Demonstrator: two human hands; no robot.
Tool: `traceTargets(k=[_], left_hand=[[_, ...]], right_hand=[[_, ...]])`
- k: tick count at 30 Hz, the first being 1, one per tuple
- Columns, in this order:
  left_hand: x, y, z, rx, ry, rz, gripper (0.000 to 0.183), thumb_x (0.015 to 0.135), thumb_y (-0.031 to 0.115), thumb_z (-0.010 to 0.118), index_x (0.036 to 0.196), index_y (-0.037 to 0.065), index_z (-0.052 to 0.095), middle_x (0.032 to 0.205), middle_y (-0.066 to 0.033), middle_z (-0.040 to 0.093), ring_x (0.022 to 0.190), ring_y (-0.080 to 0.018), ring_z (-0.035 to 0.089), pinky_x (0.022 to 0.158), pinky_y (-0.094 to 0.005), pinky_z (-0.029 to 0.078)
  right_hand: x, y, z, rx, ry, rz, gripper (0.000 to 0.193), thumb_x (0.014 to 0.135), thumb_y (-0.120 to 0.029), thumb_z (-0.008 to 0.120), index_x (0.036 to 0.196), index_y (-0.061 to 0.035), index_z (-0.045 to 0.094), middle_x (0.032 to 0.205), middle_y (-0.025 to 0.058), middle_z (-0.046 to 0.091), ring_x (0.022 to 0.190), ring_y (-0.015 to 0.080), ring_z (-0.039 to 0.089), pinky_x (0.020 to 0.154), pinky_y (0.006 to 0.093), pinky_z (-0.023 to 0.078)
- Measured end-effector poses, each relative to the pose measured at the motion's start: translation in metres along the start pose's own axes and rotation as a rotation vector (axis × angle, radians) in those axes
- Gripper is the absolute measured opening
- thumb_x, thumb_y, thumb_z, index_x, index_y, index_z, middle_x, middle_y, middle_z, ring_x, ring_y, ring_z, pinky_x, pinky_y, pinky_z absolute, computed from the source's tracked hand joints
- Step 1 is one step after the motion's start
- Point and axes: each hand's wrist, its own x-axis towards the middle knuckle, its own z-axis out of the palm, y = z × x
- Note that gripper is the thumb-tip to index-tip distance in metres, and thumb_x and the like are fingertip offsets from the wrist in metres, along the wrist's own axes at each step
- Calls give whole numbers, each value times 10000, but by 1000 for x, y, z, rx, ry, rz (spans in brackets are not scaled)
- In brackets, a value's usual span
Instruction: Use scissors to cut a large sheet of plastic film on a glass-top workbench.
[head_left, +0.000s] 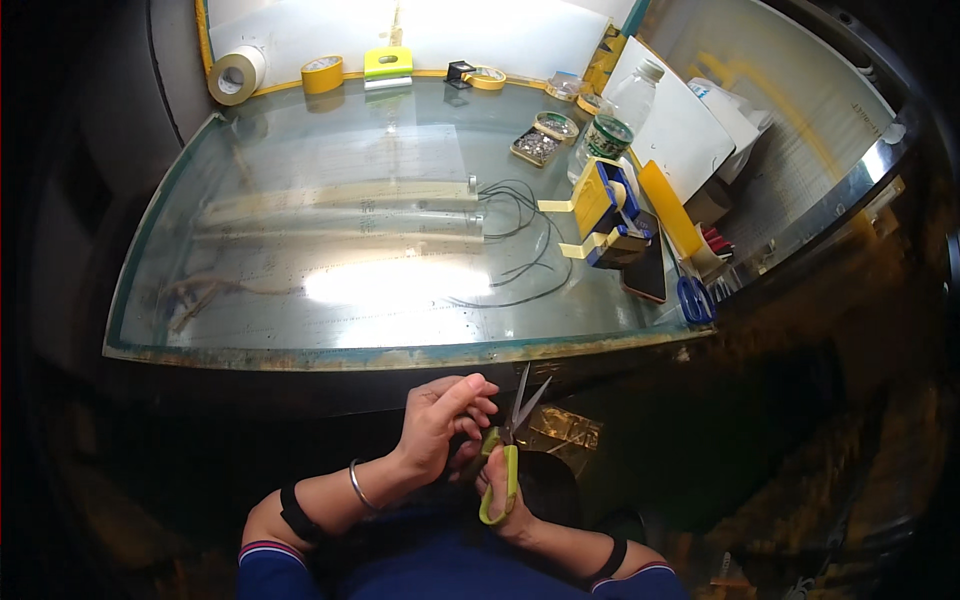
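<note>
My right hand (502, 497) grips a pair of scissors (511, 466) with yellow-green handles, in front of the table's near edge. The blades stand apart, their tips pointing up toward the glass. Just left of them is my left hand (440, 425), thumb laid close to its curled fingers. Whatever sits in that pinch, if anything, is too small to make out. Below the table edge, beyond the scissors, lies a crinkled brownish clear film (565, 428).
Black wires (525, 225) loop from strips under the glass tabletop (330, 130). At the right stand a blue-and-yellow tape dispenser (603, 205), a clear bottle (635, 92) and blue-handled scissors (695, 300). Along the back are tape rolls (322, 75) and a green-and-white hole punch (388, 66).
</note>
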Motion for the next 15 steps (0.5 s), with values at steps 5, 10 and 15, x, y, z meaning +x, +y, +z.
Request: traceTargets(k=[5, 10, 15], left_hand=[[4, 3, 7, 122, 42, 46, 253, 837, 247, 596, 859, -2, 633, 681, -19, 564, 595, -58, 482, 546, -185, 391], [4, 5, 12, 171, 26, 65, 244, 836, 252, 620, 859, 14, 667, 698, -12, 597, 621, -35, 495, 543, -167, 375], [3, 5, 21, 229, 13, 157, 231, 852, 225, 605, 859, 1, 661, 705, -8, 598, 642, -39, 510, 573, -177, 408]], right_hand=[[12, 1, 14, -136, 126, -40, 395, 942, -476, 253, 922, -115, 412, 789, -12, 400, 678, 85, 396, 603, 227, 328], [21, -16, 28, -209, 251, -83, 402, 934, -504, 244, 822, -146, 387, 710, -53, 332, 602, 56, 310, 523, 218, 245], [26, -12, 28, -141, 273, -114, 394, 938, -499, 246, 832, -147, 387, 713, -58, 339, 605, 50, 314, 525, 215, 249]])
